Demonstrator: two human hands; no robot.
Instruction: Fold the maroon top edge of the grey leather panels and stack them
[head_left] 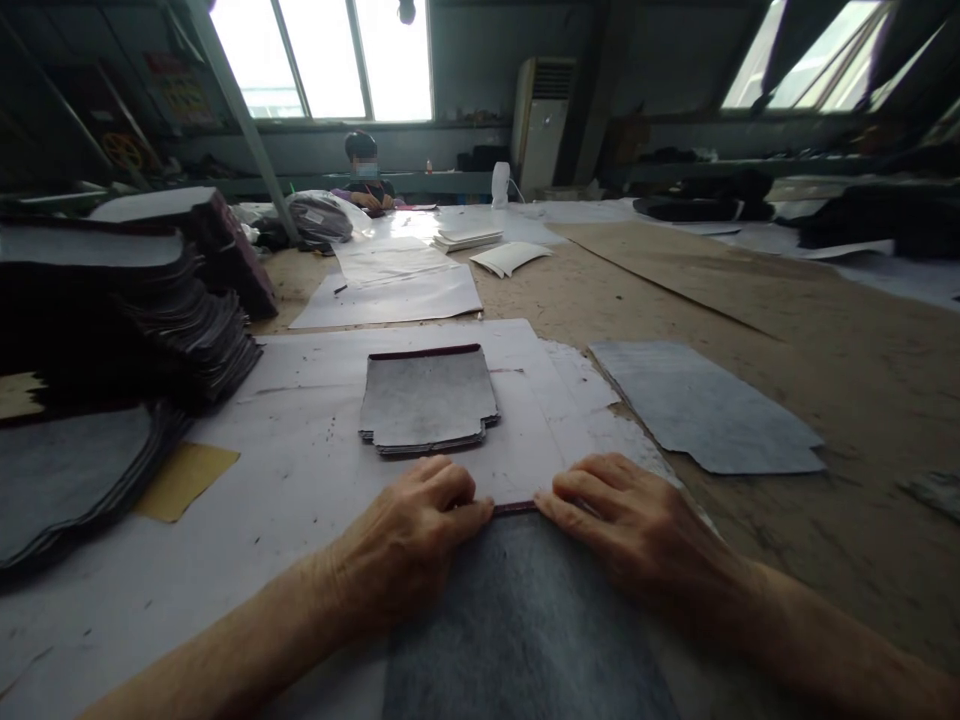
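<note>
A grey sheet (536,630), perhaps backed fabric or leather, lies before me with a narrow dark red strip along its far edge. My left hand (416,525) is closed at the left part of that edge, thumb and fingers pressed on the strip. At the right part, my right hand (626,515) pinches the same edge with its fingers curled. A short stretch of the strip shows between the two hands. Just beyond them sits a small stack of similar grey pieces (429,395), notched at the near corners and dark red along the far edge.
White paper (292,450) covers part of the brown table (750,540). Tall stacks of dark sheets (202,330) stand at left, near a yellow scrap (187,480). One larger grey piece (705,405) lies at right. Across the table sits a person (366,185) wearing a mask.
</note>
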